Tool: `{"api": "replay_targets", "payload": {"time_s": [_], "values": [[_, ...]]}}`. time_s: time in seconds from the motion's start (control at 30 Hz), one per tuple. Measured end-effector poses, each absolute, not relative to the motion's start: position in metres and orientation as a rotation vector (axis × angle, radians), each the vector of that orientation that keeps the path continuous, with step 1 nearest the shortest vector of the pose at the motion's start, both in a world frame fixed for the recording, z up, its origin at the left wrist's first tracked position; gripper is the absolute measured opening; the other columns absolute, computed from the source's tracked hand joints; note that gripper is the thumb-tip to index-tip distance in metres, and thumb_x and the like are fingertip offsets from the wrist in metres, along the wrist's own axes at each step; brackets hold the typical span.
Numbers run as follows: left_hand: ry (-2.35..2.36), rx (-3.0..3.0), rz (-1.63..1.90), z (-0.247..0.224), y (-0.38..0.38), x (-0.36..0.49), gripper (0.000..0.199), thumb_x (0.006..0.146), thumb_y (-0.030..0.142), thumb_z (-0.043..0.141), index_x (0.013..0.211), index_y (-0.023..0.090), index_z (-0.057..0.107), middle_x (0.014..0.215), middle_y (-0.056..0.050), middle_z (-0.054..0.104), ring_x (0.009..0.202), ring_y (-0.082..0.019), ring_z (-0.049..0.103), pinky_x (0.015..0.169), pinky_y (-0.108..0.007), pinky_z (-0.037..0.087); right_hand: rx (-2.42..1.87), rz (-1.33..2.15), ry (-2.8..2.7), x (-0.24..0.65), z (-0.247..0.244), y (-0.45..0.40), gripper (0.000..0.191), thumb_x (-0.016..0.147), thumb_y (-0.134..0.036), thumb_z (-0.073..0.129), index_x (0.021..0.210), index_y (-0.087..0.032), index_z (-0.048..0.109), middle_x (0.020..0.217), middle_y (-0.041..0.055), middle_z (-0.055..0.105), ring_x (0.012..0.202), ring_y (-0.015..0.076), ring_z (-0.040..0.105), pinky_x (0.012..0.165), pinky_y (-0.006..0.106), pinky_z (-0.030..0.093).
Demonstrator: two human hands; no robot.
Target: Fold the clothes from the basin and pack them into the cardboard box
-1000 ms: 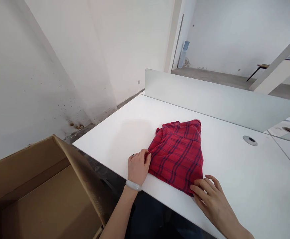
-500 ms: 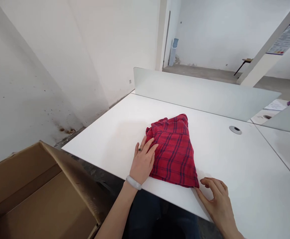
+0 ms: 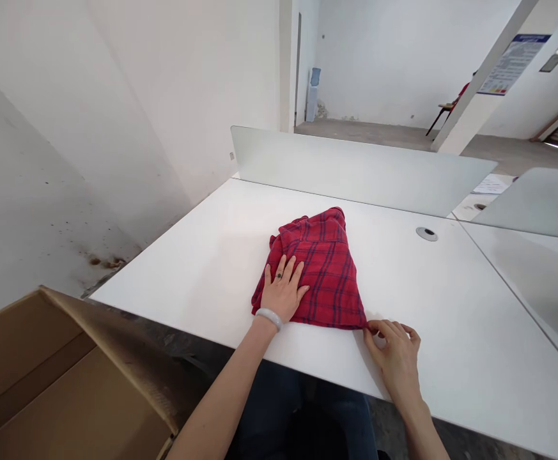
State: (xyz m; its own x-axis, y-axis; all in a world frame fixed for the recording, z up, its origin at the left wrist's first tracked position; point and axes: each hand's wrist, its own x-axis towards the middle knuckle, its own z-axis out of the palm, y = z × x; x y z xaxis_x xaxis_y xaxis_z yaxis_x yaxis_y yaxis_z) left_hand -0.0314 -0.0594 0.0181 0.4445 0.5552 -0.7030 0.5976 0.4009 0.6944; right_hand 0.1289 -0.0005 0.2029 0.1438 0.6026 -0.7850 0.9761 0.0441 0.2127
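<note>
A folded red shirt with navy plaid point(image 3: 324, 259), soft woven cloth by appearance, lies as a rough triangular bundle on a flat white counter point(image 3: 451, 306), its narrow end pointing away from the person and its wide edge nearest the counter's front edge.

The left hand point(image 3: 283, 291) rests palm down on the near-left part of the shirt. Its fingers are spread and unclenched, and it grasps nothing. A ring with a dark stone point(image 3: 279, 275) sits on one finger, and a pale jade-like bangle point(image 3: 268, 318) circles the wrist just off the shirt's near edge.

The right hand point(image 3: 394, 354) is at the near-right corner of the shirt. Its palm is over bare counter, and only the thumb and forefinger reach the cloth, pinching the corner of the hem.

Other items are placed relative to the shirt. A tall pale divider panel point(image 3: 355, 169) stands beyond it along the counter's far edge. A round metal cable grommet point(image 3: 426, 234) is set in the counter to its right, well apart. An open brown corrugated cardboard box point(image 3: 43, 377) stands to its left, below the counter's level, also well apart. The person's dark trousers point(image 3: 302, 415) show nearer than it, below the counter's front edge.
</note>
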Motion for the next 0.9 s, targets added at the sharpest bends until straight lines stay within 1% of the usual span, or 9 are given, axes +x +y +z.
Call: {"api": "replay_targets", "payload": {"time_s": [0.1, 0.17, 0.23, 0.3, 0.37, 0.43, 0.53, 0.73, 0.9], "values": [[1.194, 1.233, 0.098, 0.031, -0.044, -0.025, 0.047, 0.093, 0.042, 0.044, 0.136, 0.022, 0.047, 0.147, -0.011, 0.037, 0.141, -0.032, 0.020, 0.108, -0.065, 0.018, 1.682, -0.579, 1.505, 0.138, 0.204, 0.000, 0.029, 0.092, -0.038, 0.043, 0.080, -0.020, 0.061, 0.075, 0.0008, 0.065, 0.073, 0.0165, 0.058, 0.088, 0.041, 0.026], [1.155, 1.223, 0.245, 0.051, -0.037, -0.022, 0.042, 0.090, 0.045, 0.050, 0.126, 0.024, 0.055, 0.141, -0.010, 0.045, 0.137, -0.032, 0.026, 0.109, -0.063, 0.018, 1.676, -0.573, 1.494, 0.142, 0.207, 0.000, 0.030, 0.091, -0.041, 0.045, 0.079, -0.020, 0.062, 0.074, 0.0002, 0.065, 0.072, 0.0162, 0.058, 0.088, 0.040, 0.026], [1.120, 1.189, 0.349, 0.076, -0.034, -0.018, 0.027, 0.087, 0.040, 0.057, 0.108, 0.024, 0.063, 0.124, -0.007, 0.057, 0.124, -0.028, 0.042, 0.106, -0.054, 0.028, 1.665, -0.571, 1.500, 0.145, 0.209, 0.001, 0.029, 0.091, -0.042, 0.047, 0.079, -0.020, 0.062, 0.073, -0.0005, 0.064, 0.072, 0.0160, 0.058, 0.090, 0.041, 0.025], [1.132, 1.150, 0.366, 0.099, -0.036, -0.013, 0.010, 0.089, 0.027, 0.056, 0.091, 0.023, 0.065, 0.101, -0.003, 0.063, 0.101, -0.021, 0.053, 0.095, -0.043, 0.039, 1.654, -0.572, 1.521, 0.146, 0.209, 0.004, 0.028, 0.090, -0.042, 0.048, 0.080, -0.021, 0.061, 0.074, -0.0007, 0.063, 0.073, 0.0160, 0.057, 0.092, 0.042, 0.024], [1.160, 1.117, 0.348, 0.114, -0.043, -0.009, 0.015, 0.091, 0.017, 0.050, 0.089, 0.022, 0.064, 0.087, -0.001, 0.063, 0.085, -0.017, 0.054, 0.084, -0.037, 0.042, 1.645, -0.577, 1.553, 0.147, 0.208, 0.008, 0.025, 0.089, -0.041, 0.050, 0.080, -0.021, 0.060, 0.075, -0.0010, 0.063, 0.074, 0.0154, 0.057, 0.095, 0.042, 0.023], [1.163, 1.098, 0.364, 0.122, -0.051, -0.005, 0.018, 0.091, 0.014, 0.048, 0.098, 0.022, 0.063, 0.089, -0.001, 0.064, 0.085, -0.016, 0.055, 0.083, -0.036, 0.041, 1.641, -0.594, 1.588, 0.145, 0.204, 0.012, 0.021, 0.088, -0.039, 0.052, 0.081, -0.020, 0.059, 0.077, -0.0011, 0.062, 0.074, 0.0146, 0.056, 0.094, 0.040, 0.025], [1.142, 1.086, 0.404, 0.126, -0.062, -0.002, 0.021, 0.091, 0.015, 0.051, 0.108, 0.021, 0.060, 0.105, -0.002, 0.065, 0.097, -0.017, 0.056, 0.091, -0.038, 0.038, 1.630, -0.626, 1.643, 0.141, 0.199, 0.013, 0.015, 0.088, -0.035, 0.054, 0.087, -0.020, 0.058, 0.083, 0.0003, 0.062, 0.079, 0.0149, 0.056, 0.090, 0.036, 0.028], [1.109, 1.094, 0.353, 0.133, -0.069, -0.004, 0.022, 0.092, 0.022, 0.051, 0.113, 0.020, 0.058, 0.116, -0.005, 0.063, 0.110, -0.020, 0.054, 0.097, -0.044, 0.034, 1.555, -0.648, 1.682, 0.138, 0.195, 0.013, 0.015, 0.091, -0.020, 0.045, 0.085, -0.021, 0.059, 0.084, 0.0007, 0.063, 0.080, 0.0151, 0.057, 0.093, 0.038, 0.027], [1.150, 1.097, 0.351, 0.136, -0.071, -0.007, 0.020, 0.092, 0.020, 0.049, 0.110, 0.020, 0.059, 0.115, -0.004, 0.064, 0.109, -0.020, 0.055, 0.096, -0.044, 0.035, 1.572, -0.665, 1.688, 0.148, 0.201, 0.015, 0.018, 0.091, -0.020, 0.042, 0.084, -0.021, 0.058, 0.083, 0.0011, 0.064, 0.077, 0.0144, 0.058, 0.097, 0.041, 0.028]]}}
